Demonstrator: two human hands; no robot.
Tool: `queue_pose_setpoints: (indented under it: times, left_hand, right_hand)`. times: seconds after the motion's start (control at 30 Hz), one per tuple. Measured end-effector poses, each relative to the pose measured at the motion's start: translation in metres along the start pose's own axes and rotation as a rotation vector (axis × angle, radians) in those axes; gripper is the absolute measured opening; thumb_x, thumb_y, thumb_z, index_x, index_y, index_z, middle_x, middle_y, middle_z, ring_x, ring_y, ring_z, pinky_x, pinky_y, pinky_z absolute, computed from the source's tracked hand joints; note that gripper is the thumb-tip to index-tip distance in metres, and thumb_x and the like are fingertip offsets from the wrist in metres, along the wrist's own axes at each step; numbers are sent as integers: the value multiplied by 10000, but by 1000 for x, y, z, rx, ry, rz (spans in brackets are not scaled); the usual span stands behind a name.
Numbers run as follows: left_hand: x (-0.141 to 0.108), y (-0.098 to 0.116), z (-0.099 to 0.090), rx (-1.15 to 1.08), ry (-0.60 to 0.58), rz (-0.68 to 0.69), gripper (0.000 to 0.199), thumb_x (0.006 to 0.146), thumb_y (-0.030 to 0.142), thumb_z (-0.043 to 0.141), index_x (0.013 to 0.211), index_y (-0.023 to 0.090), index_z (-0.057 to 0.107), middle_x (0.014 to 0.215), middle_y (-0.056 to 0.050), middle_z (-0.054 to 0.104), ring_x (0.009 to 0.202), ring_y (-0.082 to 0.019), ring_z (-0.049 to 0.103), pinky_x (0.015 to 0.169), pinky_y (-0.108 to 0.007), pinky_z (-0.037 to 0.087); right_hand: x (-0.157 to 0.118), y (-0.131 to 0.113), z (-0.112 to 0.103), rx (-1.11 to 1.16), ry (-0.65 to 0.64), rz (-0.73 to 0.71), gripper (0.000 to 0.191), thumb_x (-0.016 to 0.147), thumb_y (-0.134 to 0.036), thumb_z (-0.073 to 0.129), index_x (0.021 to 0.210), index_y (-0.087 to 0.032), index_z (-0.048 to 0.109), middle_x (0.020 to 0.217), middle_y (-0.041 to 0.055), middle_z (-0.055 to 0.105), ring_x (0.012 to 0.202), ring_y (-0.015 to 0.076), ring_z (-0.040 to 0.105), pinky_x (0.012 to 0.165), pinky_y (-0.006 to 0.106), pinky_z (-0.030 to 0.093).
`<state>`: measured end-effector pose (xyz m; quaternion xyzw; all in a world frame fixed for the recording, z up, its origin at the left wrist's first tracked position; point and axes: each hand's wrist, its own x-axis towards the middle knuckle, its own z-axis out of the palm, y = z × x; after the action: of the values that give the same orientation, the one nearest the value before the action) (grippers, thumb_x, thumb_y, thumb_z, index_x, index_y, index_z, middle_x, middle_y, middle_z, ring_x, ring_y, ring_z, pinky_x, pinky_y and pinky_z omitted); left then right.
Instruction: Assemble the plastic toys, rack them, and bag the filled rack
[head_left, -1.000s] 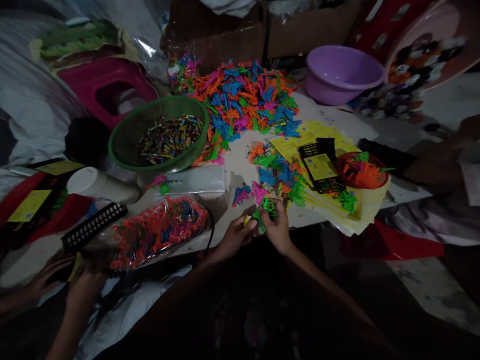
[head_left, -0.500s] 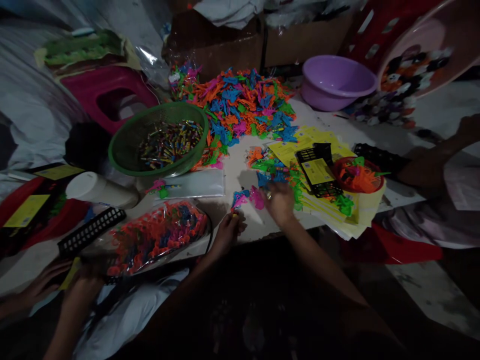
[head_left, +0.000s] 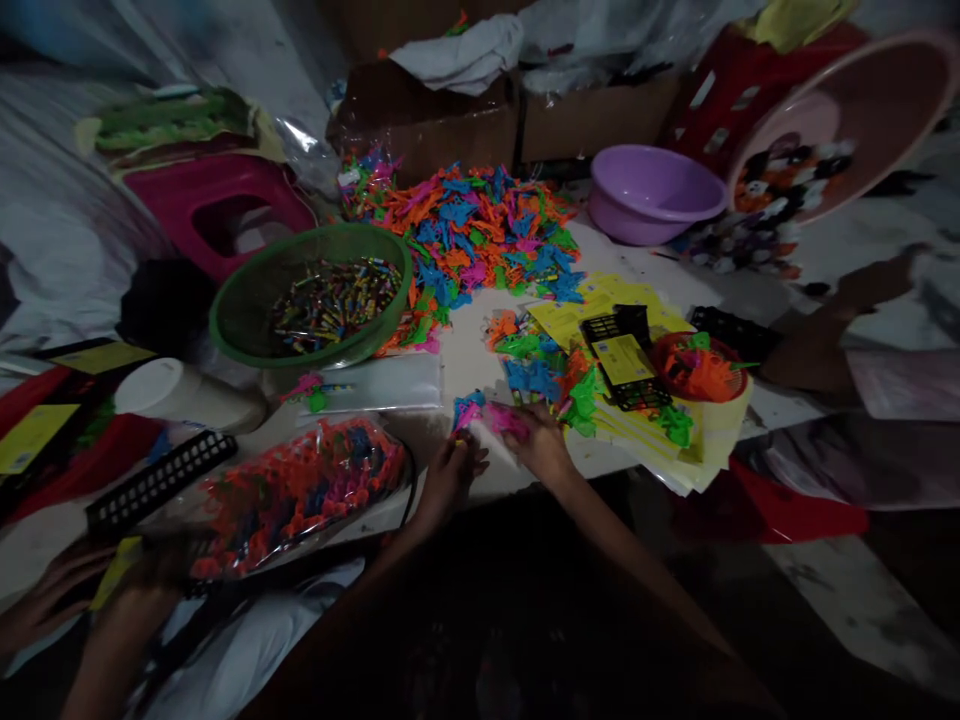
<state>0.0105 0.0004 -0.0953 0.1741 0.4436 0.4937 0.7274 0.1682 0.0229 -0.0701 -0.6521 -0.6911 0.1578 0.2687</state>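
Observation:
Close to the table's front edge, my left hand (head_left: 451,468) is closed around a bundle of small plastic pieces. A blue piece (head_left: 466,402) and a pink piece (head_left: 469,414) stick out past its fingertips, and a bit of yellow shows at the fingers. My right hand (head_left: 543,446) pinches another pink plastic piece (head_left: 507,420) just to the right of that bundle. Dim light and blur hide the exact shape of these pieces. Beyond my right hand lie loose blue pieces (head_left: 534,378) and green pieces (head_left: 583,402).
A large heap of coloured plastic pieces (head_left: 480,235) covers the table's back. At left stand a green basin (head_left: 225,325) of small printed sticks and a clear bag (head_left: 300,490). Yellow sheets (head_left: 712,440) and a red basket (head_left: 664,350) lie right. Co-workers' hands (head_left: 127,600) work at lower left.
My right hand has come in toward my left hand and now grips the pink piece that lay beside it. My left hand keeps its bundle. The view has shifted slightly.

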Motion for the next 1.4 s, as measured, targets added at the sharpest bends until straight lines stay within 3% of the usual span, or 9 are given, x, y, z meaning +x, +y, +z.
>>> queue_pose_setpoints:
  times: [0.17, 0.37, 0.53, 0.73, 0.87, 1.0, 1.13, 1.23, 1.4]
  left_hand:
    - [-2, -3, -1, 109, -51, 47, 321, 675, 385, 660, 888, 176, 541, 840, -6, 597, 724, -114, 603, 631, -226, 463]
    - [-15, 2, -4, 395, 56, 85, 476, 644, 469, 654, 994, 170, 531, 824, -21, 624, 731, -142, 610, 686, -269, 484]
    - [-16, 2, -1, 698, 74, 270, 398, 667, 491, 617, 928, 190, 596, 893, -48, 638, 827, -184, 598, 763, -296, 465]
    - [-11, 2, -5, 859, 60, 422, 334, 733, 422, 568, 953, 175, 616, 992, -79, 638, 967, -219, 557, 886, -338, 400]
    - [-13, 4, -15, 843, 110, 455, 332, 771, 374, 535, 1026, 170, 597, 1035, -84, 622, 981, -211, 548, 906, -346, 385]
    - [-12, 3, -20, 787, 171, 473, 302, 741, 325, 582, 1004, 183, 625, 1031, -84, 624, 991, -212, 544, 920, -339, 370]
    - [-13, 2, -10, 719, 95, 468, 273, 713, 315, 613, 958, 198, 645, 1005, -77, 633, 968, -210, 550, 910, -338, 375]
    - [-20, 5, -1, 726, 31, 460, 274, 718, 343, 604, 952, 205, 640, 989, -72, 635, 966, -213, 545, 915, -347, 372]
    - [-39, 7, -9, 691, 92, 456, 317, 763, 369, 555, 1025, 198, 602, 1068, -80, 611, 1025, -207, 524, 936, -338, 355]
  right_hand:
    - [-23, 2, -36, 217, 262, -69, 238, 758, -310, 550, 955, -196, 618, 924, 66, 590, 868, 158, 570, 779, 289, 480]
    - [-51, 98, -114, -175, 687, 240, 206, 769, -281, 490, 846, -144, 623, 825, 83, 603, 748, 170, 558, 705, 330, 469]
    - [-68, 165, -136, -439, 666, 422, 268, 732, -301, 449, 782, -119, 638, 780, 120, 607, 704, 196, 544, 660, 338, 451]
    - [-50, 184, -119, -342, 563, 300, 335, 737, -355, 436, 842, -107, 634, 849, 150, 636, 800, 227, 578, 717, 364, 456]
    - [-29, 173, -123, -484, 673, 241, 253, 697, -261, 469, 833, -136, 642, 948, 179, 631, 932, 300, 558, 823, 472, 390]
    - [-3, 118, -103, -333, 633, 132, 249, 732, -205, 436, 853, -141, 644, 881, 159, 647, 864, 270, 585, 794, 444, 422]
    - [24, 34, -33, -68, 103, -282, 322, 783, -195, 397, 1021, -172, 614, 1005, 95, 644, 953, 198, 574, 837, 371, 452]
    - [40, -8, 18, -95, -293, -425, 441, 768, -177, 441, 1204, -164, 510, 1270, 103, 496, 1200, 209, 413, 996, 396, 326]
    - [21, -21, 41, -165, -420, -488, 638, 675, -254, 575, 1281, -126, 420, 1394, 144, 319, 1309, 271, 219, 1062, 475, 160]
